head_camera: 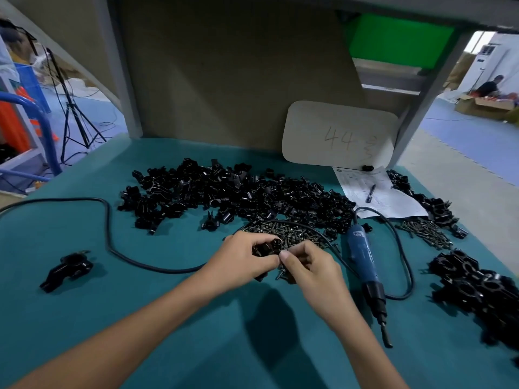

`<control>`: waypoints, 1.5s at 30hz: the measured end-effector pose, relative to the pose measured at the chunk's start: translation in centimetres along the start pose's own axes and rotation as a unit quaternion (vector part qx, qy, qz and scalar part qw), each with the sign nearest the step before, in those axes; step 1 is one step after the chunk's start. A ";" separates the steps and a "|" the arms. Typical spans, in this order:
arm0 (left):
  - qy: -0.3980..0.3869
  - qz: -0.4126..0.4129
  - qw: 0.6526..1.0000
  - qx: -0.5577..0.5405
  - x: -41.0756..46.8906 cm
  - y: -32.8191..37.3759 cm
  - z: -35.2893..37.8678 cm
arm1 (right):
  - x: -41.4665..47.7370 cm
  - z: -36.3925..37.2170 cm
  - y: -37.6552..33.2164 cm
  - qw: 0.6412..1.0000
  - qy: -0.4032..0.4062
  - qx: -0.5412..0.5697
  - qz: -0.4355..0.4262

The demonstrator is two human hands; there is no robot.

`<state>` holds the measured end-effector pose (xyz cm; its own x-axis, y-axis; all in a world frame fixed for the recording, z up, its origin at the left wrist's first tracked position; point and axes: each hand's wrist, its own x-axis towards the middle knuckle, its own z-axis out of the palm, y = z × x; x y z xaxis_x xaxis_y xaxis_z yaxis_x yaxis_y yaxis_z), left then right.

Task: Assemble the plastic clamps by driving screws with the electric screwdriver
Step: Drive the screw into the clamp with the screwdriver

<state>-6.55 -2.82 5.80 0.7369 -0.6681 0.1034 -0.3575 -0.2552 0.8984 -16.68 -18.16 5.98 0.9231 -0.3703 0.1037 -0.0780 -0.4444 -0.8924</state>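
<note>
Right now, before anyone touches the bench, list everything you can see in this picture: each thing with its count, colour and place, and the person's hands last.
table: one, teal, under everything
loose clamp parts: one big heap, black, middle of table
stacked clamps: one group, black, right edge
single clamp: one, black, left side
screws: two piles, dark, one beyond the hands, one at right
electric screwdriver: one, blue and black, lying right of the hands
cable: one, black, looping across the left
paper sheet: one, white, back right
pen: one, dark, on the sheet
card: one, pale, marked 44, at the back
left hand: holds a black clamp piece
right hand: pinches a small dark part, seemingly a screw
</note>
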 end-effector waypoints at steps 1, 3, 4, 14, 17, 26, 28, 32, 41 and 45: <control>-0.001 0.004 1.000 0.018 -0.1 0.0 -0.1 | 0.2 0.0 0.1 1.000 -0.008 0.019 0.014; -0.006 0.009 0.999 0.043 -0.3 -0.2 -0.2 | 0.6 0.0 0.2 0.997 -0.029 0.056 0.037; -0.006 0.007 0.999 0.051 -0.5 -0.2 -0.2 | 0.7 0.1 0.3 0.996 -0.037 0.071 0.042; -0.012 -0.082 0.996 -0.010 -0.7 -0.6 -1.0 | 2.0 -0.5 1.4 0.999 -0.005 -0.006 0.032; -0.022 -0.057 0.997 0.037 -1.0 -0.2 -0.4 | 1.1 1.4 1.3 0.975 -0.078 0.183 0.102; 0.006 -0.058 0.996 0.069 -1.2 0.6 -1.0 | 0.8 1.5 0.3 0.932 -0.036 0.336 0.130; 0.024 -0.054 0.997 0.051 -1.2 0.9 -1.3 | 0.9 1.1 0.0 0.931 -0.031 0.347 0.111; 0.045 0.004 0.998 0.038 -1.4 1.6 -1.3 | 0.7 0.8 -1.0 0.913 -0.035 0.396 0.091; 0.069 0.068 0.995 0.020 -1.5 3.5 -2.3 | -0.5 -0.5 -4.3 0.898 -0.060 0.434 0.045; 0.116 0.100 0.985 0.077 -1.6 4.2 -2.1 | -0.5 -0.8 -5.0 0.897 -0.055 0.435 0.047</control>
<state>-8.01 -1.39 10.28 0.7473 -0.5429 0.3830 -0.5791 -0.2496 0.7761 -17.06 -16.36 10.74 0.9632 -0.2687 0.0084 0.1218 0.4085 -0.9046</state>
